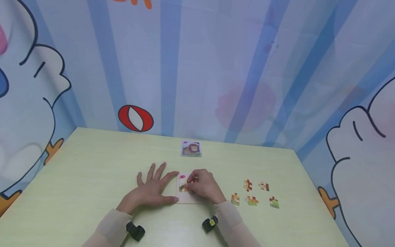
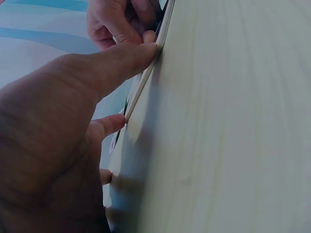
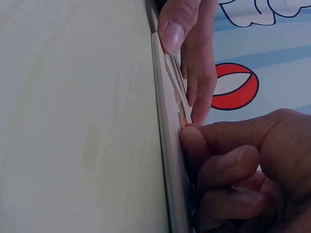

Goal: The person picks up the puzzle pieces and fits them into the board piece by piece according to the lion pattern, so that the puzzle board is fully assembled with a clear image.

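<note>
A small pale puzzle board (image 1: 188,199) lies on the table in front of me, with colourful puzzle pieces (image 1: 182,180) in its upper left part. My left hand (image 1: 151,192) is spread flat beside it, thumb and index fingertips touching its left corners. In the left wrist view the thumb (image 2: 109,65) presses against the board's edge (image 2: 141,91). Over the board, my right hand (image 1: 204,185) pinches a puzzle piece, mostly hidden by the fingers. The right wrist view shows those curled fingers (image 3: 228,165) low at the board's surface, an orange bit at the fingertips.
Several loose puzzle pieces (image 1: 252,201) lie on the table (image 1: 77,178) right of my right hand. Behind the board sits a square lion picture (image 1: 191,148). A striped blue cloth (image 1: 197,68) with cartoon prints stands behind the table's far edge.
</note>
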{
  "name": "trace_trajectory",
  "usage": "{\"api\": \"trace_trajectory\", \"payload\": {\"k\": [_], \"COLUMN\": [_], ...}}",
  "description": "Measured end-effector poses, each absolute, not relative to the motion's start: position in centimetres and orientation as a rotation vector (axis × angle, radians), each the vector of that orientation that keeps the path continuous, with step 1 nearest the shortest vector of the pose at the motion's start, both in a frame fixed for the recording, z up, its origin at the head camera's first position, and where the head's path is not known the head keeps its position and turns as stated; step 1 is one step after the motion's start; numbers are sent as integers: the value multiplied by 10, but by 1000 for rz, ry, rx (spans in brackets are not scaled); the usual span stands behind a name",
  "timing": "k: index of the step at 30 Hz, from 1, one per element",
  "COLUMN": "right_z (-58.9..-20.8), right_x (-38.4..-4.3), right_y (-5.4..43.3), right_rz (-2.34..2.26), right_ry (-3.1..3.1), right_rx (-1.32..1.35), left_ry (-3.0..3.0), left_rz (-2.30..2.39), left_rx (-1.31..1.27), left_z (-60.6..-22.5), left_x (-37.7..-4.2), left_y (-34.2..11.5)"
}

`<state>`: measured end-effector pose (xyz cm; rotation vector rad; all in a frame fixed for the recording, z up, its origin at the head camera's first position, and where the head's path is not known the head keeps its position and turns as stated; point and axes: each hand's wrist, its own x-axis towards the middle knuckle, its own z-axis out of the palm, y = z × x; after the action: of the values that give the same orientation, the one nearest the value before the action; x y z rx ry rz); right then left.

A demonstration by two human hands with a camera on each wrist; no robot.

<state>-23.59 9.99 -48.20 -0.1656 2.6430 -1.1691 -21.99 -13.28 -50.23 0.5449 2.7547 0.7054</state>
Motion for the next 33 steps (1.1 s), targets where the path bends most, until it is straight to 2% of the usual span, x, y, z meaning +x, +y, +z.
{"api": "trace_trajectory", "payload": {"k": [12,23,33], "right_z": [-481,-477,-465], "right_x": [-236,-238,-230], "right_y": [105,136,178], "right_rz": [-1239,-1364,-1414], "right_ry": [2581,2517,2552], "right_rx": [-164,-258,-85], "left_ry": [2741,2740,2732], "left_rz": [678,751,737], "left_rx": [540,566,551], "left_z": [-491,-500,-493], "left_x": [-217,-218,-216], "left_y": [-131,-133,-132]}}
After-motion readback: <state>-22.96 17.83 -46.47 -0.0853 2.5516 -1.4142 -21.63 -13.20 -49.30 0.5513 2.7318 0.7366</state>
